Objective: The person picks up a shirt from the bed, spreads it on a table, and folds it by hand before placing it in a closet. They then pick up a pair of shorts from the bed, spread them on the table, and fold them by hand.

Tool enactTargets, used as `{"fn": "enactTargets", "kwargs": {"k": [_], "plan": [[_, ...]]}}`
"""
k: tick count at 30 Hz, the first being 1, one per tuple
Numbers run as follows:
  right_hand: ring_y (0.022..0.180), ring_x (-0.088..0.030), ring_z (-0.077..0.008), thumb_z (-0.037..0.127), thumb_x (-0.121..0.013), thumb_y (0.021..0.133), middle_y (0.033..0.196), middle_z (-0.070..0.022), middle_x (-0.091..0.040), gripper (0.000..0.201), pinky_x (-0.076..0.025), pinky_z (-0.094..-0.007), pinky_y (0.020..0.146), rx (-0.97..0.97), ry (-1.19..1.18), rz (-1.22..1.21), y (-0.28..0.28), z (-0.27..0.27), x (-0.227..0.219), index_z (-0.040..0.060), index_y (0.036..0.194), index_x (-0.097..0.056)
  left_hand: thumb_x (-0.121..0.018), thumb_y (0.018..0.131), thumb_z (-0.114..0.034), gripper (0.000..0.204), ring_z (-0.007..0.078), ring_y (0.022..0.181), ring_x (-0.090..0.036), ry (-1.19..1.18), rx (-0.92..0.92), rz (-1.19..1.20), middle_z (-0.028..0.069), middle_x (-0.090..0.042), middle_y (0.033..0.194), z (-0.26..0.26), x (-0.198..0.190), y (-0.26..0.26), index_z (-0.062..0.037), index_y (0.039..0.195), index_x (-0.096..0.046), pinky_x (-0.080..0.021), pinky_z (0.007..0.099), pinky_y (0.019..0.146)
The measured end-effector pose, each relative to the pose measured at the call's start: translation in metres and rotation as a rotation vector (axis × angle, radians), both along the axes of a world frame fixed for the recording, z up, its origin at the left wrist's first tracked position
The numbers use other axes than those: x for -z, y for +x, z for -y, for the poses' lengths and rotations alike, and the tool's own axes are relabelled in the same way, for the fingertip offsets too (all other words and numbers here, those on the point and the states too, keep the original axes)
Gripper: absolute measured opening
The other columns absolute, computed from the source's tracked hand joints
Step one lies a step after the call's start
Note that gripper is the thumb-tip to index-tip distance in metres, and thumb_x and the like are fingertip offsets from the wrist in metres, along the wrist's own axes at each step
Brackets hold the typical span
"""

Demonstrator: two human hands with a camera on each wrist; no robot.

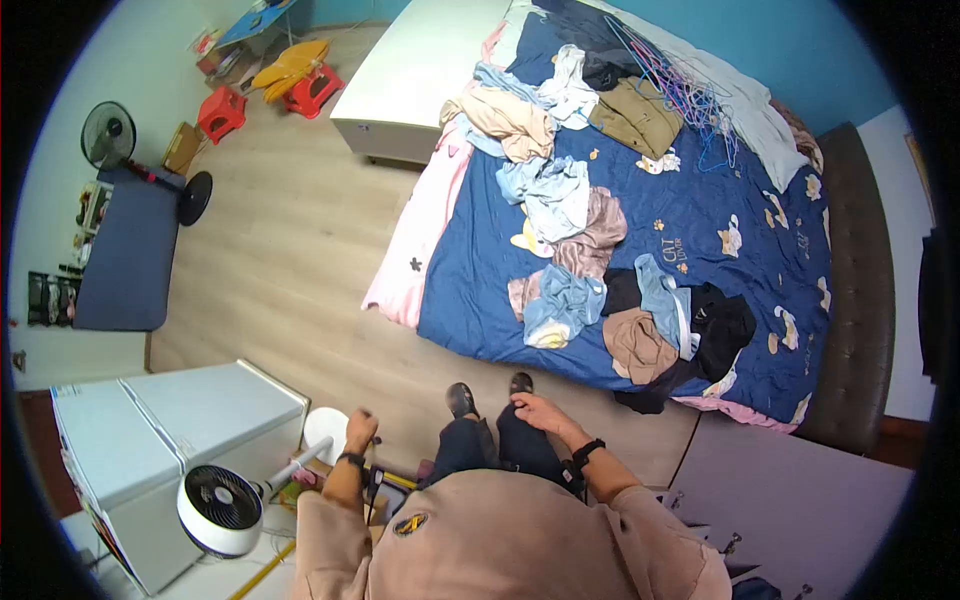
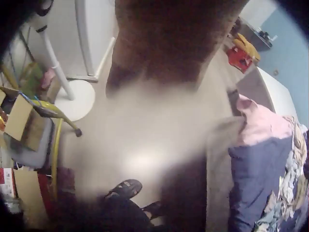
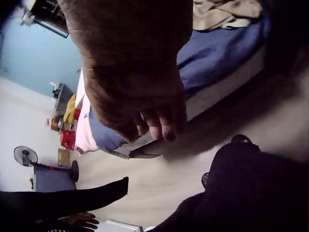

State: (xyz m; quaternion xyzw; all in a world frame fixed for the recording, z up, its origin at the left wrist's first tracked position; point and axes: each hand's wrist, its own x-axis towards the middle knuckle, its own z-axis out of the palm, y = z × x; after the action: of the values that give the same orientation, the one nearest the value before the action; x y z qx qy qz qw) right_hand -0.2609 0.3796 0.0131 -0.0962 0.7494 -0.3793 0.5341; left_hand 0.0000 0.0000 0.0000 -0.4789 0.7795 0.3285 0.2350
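We stand at the foot edge of the bed (image 1: 640,250), clothes (image 1: 570,260) heaped along its middle, none picked up yet. Left hand (image 1: 360,428) curled, empty; right hand (image 1: 535,410) relaxed, empty. Next move probably calls for a reach to the near-edge pile.

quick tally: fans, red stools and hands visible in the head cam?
Fans: 2, black pedestal fan, white fan
Red stools: 2, one, other
Hands: 2, left hand, right hand
Total: 6
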Motion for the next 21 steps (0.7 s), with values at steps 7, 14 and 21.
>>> {"fn": "enactTargets", "kwargs": {"k": [7,14,21], "plan": [[0.071,-0.064,-0.0113,0.016,-0.063,0.090,0.092,-0.0056,-0.068,0.033,-0.052,-0.0256,0.059,0.180,-0.377,0.169,-0.174,0.109,0.025,0.0019,0.119,-0.060,-0.054,0.085,-0.017,0.027,0.0271,0.073,-0.066,0.050,-0.352,0.004,0.0201,-0.068,0.076,0.030,0.005,0.113,0.0059,0.094,-0.066,-0.051,0.0378,0.069],[0.124,-0.053,-0.0306,0.011,-0.070,0.077,0.135,-0.0223,-0.053,0.070,-0.041,-0.0340,0.103,0.560,-0.142,-0.726,-0.437,0.251,0.010,0.0020,0.141,-0.043,-0.064,0.088,-0.013,0.019,0.0131,0.068,-0.053,0.421,-0.551,-0.038,0.0019,-0.058,0.079,0.046,-0.102,0.064,-0.0018,0.104,-0.061,-0.045,0.0290,0.060],[0.118,-0.055,-0.0403,0.020,-0.069,0.077,0.125,-0.0255,-0.058,0.074,-0.044,-0.0448,0.099,0.418,0.088,-0.850,-0.510,0.311,0.013,0.0060,0.144,-0.039,-0.065,0.087,-0.014,0.020,0.0139,0.071,-0.059,0.157,-0.644,-0.138,0.0055,-0.064,0.082,0.086,-0.145,0.064,-0.0017,0.102,-0.060,-0.048,0.0286,0.061]]}}
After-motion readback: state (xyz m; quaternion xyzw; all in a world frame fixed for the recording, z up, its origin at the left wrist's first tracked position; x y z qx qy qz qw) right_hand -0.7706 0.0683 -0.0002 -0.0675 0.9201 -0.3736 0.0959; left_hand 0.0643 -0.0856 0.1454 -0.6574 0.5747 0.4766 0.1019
